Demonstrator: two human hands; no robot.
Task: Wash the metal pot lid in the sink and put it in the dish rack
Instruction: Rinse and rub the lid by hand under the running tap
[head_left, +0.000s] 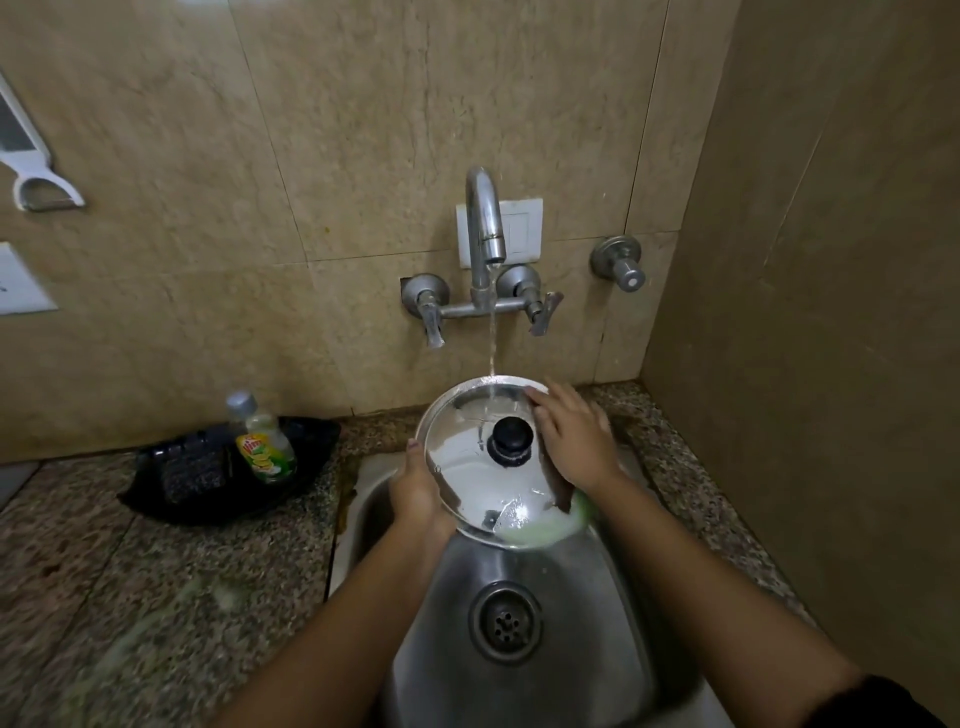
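Lid (480, 462) looks thin, stiff, light steel, wet and slippery under the tap (485, 218); left hand (418, 493) grips its rim, right hand (574, 441) rests flat on it; the knob (508, 434) seems the safest hold

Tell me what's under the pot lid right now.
Under the pot lid: the steel sink and something green at its lower edge. The lid hides the rest.

L hand (415, 493) fingers mostly hidden behind lid (483, 467); green scrubber (571, 519) under lid edge blurred, barely seen. White holder (31, 150) on wall cut by left edge; bottle (262, 441) label unreadable.
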